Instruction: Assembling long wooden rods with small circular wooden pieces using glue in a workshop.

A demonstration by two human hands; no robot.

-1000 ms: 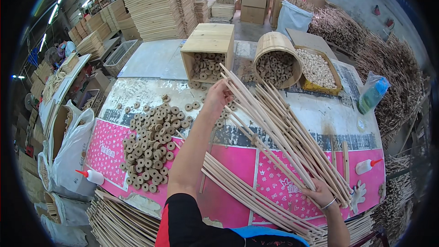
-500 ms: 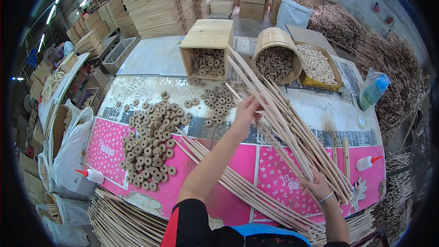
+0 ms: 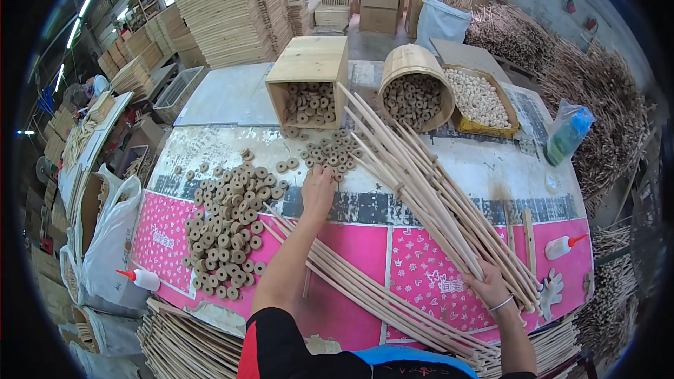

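My left hand reaches down at the near edge of a spread of small wooden rings. Its fingers are curled and bunched, and the fingertips are hidden among the rings. A heap of larger wooden rings lies to the left of that forearm. At the right, my right hand is closed around the near end of several long wooden sticks. These slant away to the far left, some with a ring threaded on. More pale sticks lie under my forearms on the pink mat.
A wooden box and a wooden bucket, both tipped sideways, hold rings at the back. Beside them is a yellow tray of pale beads. Glue bottles, a green bottle and a glove lie near the table's sides.
My left hand has left the sticks and moved left and down to the small rings. My right hand stays on the sticks, whose far ends have dropped a little.
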